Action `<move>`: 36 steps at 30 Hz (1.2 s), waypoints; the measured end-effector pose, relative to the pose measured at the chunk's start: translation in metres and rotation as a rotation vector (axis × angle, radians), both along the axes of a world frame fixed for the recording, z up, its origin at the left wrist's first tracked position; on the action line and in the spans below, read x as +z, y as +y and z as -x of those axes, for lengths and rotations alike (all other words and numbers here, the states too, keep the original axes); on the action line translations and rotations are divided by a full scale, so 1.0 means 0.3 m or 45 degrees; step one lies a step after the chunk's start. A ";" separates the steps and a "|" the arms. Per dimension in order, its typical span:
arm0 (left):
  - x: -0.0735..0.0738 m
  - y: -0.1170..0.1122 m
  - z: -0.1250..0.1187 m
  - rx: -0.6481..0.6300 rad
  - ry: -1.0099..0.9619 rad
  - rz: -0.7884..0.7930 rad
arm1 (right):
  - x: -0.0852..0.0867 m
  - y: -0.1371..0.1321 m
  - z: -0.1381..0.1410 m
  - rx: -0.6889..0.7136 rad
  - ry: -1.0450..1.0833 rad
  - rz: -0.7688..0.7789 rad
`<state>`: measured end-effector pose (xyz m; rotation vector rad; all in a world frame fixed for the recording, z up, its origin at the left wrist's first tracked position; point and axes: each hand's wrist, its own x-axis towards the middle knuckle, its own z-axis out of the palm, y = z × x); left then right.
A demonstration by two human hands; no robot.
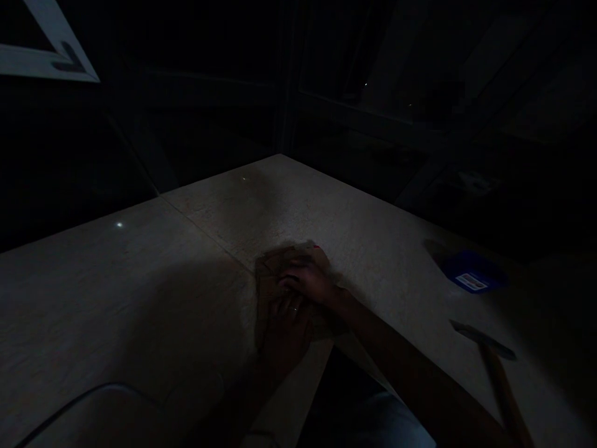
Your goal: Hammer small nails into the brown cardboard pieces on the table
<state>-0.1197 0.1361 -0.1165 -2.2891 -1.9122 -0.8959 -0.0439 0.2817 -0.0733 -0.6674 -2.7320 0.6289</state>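
The scene is very dark. A brownish flat sheet point(273, 264), like paper or card, lies on a pale stone-like slab point(186, 261) near its middle. My left hand point(285, 326), with a ring on one finger, lies flat on the sheet's near part with its fingers stretched forward. My right hand point(311, 281) comes in from the right and rests on the sheet's far part. Its fingers are bent and pressed onto the sheet. The two hands touch each other.
A hammer point(497, 367) with a wooden handle lies on the slab at the right. A blue flat object with a label point(473, 274) sits farther back right. A seam crosses the slab. Dark frames stand behind, with a pale frame corner point(56, 59) top left.
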 end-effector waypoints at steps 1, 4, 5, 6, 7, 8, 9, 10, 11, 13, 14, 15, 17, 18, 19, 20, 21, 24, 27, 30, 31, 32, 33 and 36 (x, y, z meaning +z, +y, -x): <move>0.000 0.000 0.000 0.002 -0.003 -0.003 | 0.002 -0.001 0.001 0.004 -0.009 -0.002; 0.001 -0.001 0.001 0.006 -0.019 -0.003 | 0.011 -0.007 0.000 0.028 -0.030 0.023; 0.000 -0.001 0.001 0.007 -0.020 -0.004 | 0.014 -0.011 0.000 0.027 -0.037 0.032; 0.000 -0.001 0.001 0.008 -0.020 -0.002 | 0.016 -0.014 0.001 0.015 -0.044 0.036; 0.000 -0.001 0.001 0.011 -0.017 -0.003 | 0.018 -0.017 0.002 -0.002 -0.051 0.035; 0.001 0.000 0.001 0.018 -0.015 -0.002 | 0.019 -0.019 0.004 -0.020 -0.059 0.031; 0.002 0.000 0.001 0.022 -0.013 0.001 | 0.019 -0.021 0.007 -0.027 -0.071 0.024; 0.004 0.000 0.001 0.022 -0.015 0.012 | 0.019 -0.021 0.009 -0.020 -0.084 0.015; 0.006 0.000 0.001 0.021 -0.022 0.024 | 0.019 -0.019 0.012 -0.002 -0.097 0.005; 0.009 0.000 0.001 0.019 -0.032 0.040 | 0.017 -0.013 0.017 0.046 -0.123 -0.012; 0.009 0.000 0.001 0.018 -0.034 0.041 | 0.016 -0.009 0.018 0.068 -0.139 -0.020; 0.007 -0.001 0.000 0.014 -0.035 0.034 | 0.015 -0.005 0.019 0.084 -0.158 -0.032; 0.001 -0.002 0.000 0.014 -0.032 0.023 | 0.017 0.001 0.021 0.123 -0.191 -0.069; -0.003 -0.002 0.000 0.015 -0.028 0.017 | 0.022 0.001 0.022 0.153 -0.192 -0.091; -0.007 -0.002 0.001 0.022 -0.023 0.010 | 0.029 0.001 0.023 0.185 -0.180 -0.109; -0.010 -0.002 0.001 0.030 -0.019 0.003 | 0.040 0.000 0.024 0.219 -0.161 -0.123; -0.011 -0.002 0.001 0.035 -0.020 -0.005 | 0.054 0.000 0.025 0.254 -0.135 -0.126; -0.003 0.000 0.001 0.021 -0.061 -0.006 | 0.101 0.024 0.021 0.239 0.044 -0.073; 0.011 -0.001 0.000 0.020 -0.101 0.032 | 0.117 0.109 -0.012 -0.089 0.428 0.073; 0.011 -0.003 -0.001 0.033 -0.090 0.027 | 0.080 0.244 -0.087 -0.669 0.672 0.321; 0.008 -0.004 -0.001 0.034 -0.082 0.020 | 0.059 0.287 -0.119 -0.865 0.674 0.400; 0.005 -0.004 0.000 0.036 -0.078 0.014 | 0.038 0.325 -0.152 -0.952 0.663 0.412; 0.001 -0.004 0.000 0.037 -0.077 0.008 | 0.016 0.355 -0.183 -1.003 0.652 0.410; -0.005 -0.003 0.002 0.034 -0.089 -0.013 | -0.041 0.391 -0.244 -1.062 0.593 0.425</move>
